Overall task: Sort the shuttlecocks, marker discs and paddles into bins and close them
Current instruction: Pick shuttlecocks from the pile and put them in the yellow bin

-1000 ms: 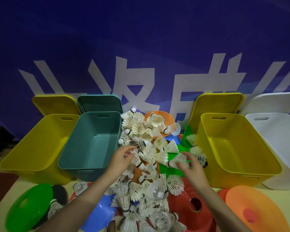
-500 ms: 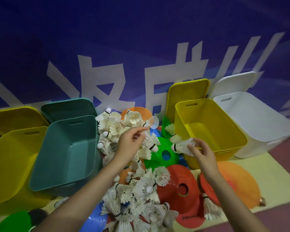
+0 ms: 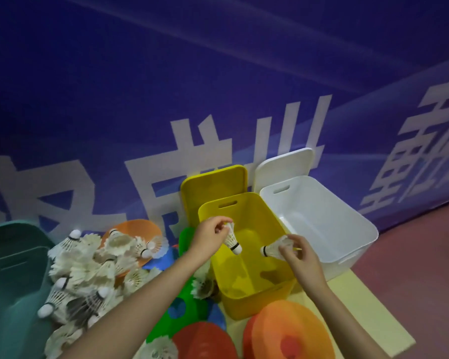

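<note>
Yellow bin [image 3: 246, 288] sits under both hands: left hand [image 3: 210, 238] and right hand [image 3: 297, 257] each pinch a shuttlecock [image 3: 233, 239]. I should release low, corks down.

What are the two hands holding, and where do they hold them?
Each hand pinches a white feathered shuttlecock by its feather skirt: left hand one, right hand another.
</note>
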{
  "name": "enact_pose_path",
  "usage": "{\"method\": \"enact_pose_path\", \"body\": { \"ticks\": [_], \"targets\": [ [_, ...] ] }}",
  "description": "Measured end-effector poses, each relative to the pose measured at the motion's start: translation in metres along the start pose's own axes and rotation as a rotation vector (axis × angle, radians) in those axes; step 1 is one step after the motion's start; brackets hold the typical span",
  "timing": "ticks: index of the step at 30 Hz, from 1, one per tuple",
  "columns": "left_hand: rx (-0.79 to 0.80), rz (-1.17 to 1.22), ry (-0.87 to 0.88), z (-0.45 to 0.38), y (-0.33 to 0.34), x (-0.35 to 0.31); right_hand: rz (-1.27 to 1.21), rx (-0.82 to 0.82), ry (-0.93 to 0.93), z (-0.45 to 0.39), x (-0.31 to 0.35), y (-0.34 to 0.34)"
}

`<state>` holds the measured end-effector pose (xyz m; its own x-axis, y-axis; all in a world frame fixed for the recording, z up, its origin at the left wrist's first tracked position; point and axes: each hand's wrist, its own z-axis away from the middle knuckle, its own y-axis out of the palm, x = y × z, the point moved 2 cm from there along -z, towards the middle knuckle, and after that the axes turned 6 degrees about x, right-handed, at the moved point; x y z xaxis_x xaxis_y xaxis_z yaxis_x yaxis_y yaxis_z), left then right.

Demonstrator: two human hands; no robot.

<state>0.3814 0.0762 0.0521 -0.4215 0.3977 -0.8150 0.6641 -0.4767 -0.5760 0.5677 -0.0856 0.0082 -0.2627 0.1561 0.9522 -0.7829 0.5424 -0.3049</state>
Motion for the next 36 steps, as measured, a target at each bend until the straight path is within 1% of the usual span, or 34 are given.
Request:
{"method": "enact_pose_path", "body": {
  "ticks": [2, 5, 7, 9, 13, 15, 17, 19, 20, 23, 25, 27, 29, 31, 34, 35, 36],
  "targets": [
    [0.025, -0.084, -0.055, -0.024, 0.024, 0.014, 0.027, 0.049, -0.017, -0.014, -0.009, -0.004],
    [0.05, -0.183, -0.204, -0.045, 0.054, 0.044, 0.046, 0.124, -0.025, -0.031, -0.017, -0.005],
    [0.069, -0.236, -0.29, -0.05, 0.07, 0.063, 0.108, 0.162, -0.033, -0.038, -0.025, -0.003],
    [0.092, -0.26, -0.374, -0.053, 0.085, 0.079, 0.196, 0.171, -0.052, -0.043, -0.034, 0.0],
    [0.163, -0.3, -0.497, -0.055, 0.112, 0.096, 0.244, 0.154, -0.137, -0.041, -0.043, 0.005],
    [0.245, -0.385, -0.525, -0.054, 0.12, 0.099, 0.257, 0.169, -0.194, -0.039, -0.044, 0.004],
    [0.288, -0.45, -0.506, -0.052, 0.122, 0.099, 0.28, 0.191, -0.259, -0.037, -0.045, 0.002],
    [0.256, -0.468, -0.419, -0.048, 0.114, 0.089, 0.32, 0.218, -0.304, -0.035, -0.048, 0.001],
    [0.209, -0.462, -0.359, -0.045, 0.107, 0.083, 0.326, 0.231, -0.307, -0.035, -0.049, 0.001],
    [-0.017, -0.488, -0.194, -0.023, 0.077, 0.061, 0.33, 0.263, -0.212, -0.043, -0.043, 0.001],
    [-0.148, -0.495, -0.183, -0.001, 0.059, 0.053, 0.328, 0.328, -0.093, -0.055, -0.04, 0.008],
    [-0.232, -0.435, -0.213, 0.02, 0.05, 0.05, 0.27, 0.408, 0.034, -0.068, -0.04, 0.024],
    [-0.271, -0.337, -0.273, 0.035, 0.052, 0.049, 0.213, 0.458, 0.149, -0.08, -0.044, 0.048],
    [-0.26, -0.264, -0.372, 0.044, 0.06, 0.05, 0.206, 0.479, 0.263, -0.095, -0.057, 0.074],
    [-0.211, -0.245, -0.468, 0.051, 0.071, 0.052, 0.15, 0.417, 0.453, -0.123, -0.082, 0.104],
    [-0.223, -0.228, -0.485, 0.054, 0.072, 0.052, 0.148, 0.399, 0.487, -0.128, -0.086, 0.11],
    [-0.239, -0.21, -0.494, 0.056, 0.071, 0.052, 0.143, 0.386, 0.477, -0.132, -0.091, 0.116]
  ]
}}
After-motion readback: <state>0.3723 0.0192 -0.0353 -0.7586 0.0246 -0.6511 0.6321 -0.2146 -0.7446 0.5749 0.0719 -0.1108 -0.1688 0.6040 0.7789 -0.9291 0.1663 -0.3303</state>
